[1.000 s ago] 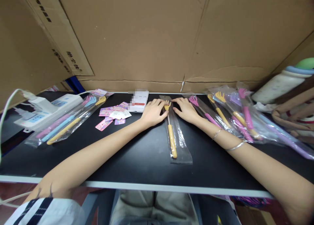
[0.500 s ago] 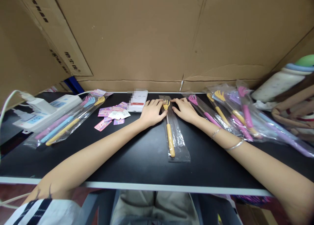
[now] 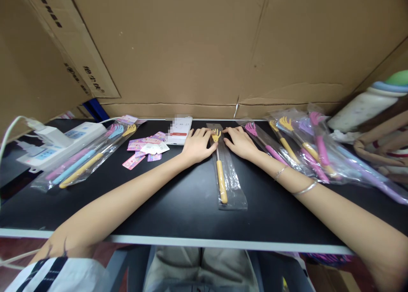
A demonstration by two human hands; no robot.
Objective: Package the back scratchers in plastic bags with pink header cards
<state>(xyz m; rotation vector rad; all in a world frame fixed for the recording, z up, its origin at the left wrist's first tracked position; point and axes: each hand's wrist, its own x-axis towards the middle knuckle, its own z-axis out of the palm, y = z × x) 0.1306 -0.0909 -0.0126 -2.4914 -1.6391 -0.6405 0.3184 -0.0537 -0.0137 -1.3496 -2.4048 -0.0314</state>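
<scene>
A yellow back scratcher [image 3: 222,183] in a clear plastic sleeve [image 3: 234,190] lies on the black table [image 3: 178,211], its claw end pointing away from me. My left hand [image 3: 199,146] rests flat with fingers apart, its thumb and fingertips touching the left edge of the sleeve by the claw. On the other side, my right hand [image 3: 239,142] lies flat and open, fingertips close to the sleeve's upper right edge. Neither hand grips anything. Just left of my left hand are a phone [image 3: 178,134] and a small pile of printed cards [image 3: 140,145].
Bagged back scratchers in pink, blue and yellow [image 3: 86,164] lie at the left beside a white power strip [image 3: 66,145]. Several more bagged ones [image 3: 312,149] overlap at the right. A white bottle [image 3: 363,107] leans at the far right. Cardboard [image 3: 191,49] walls the back.
</scene>
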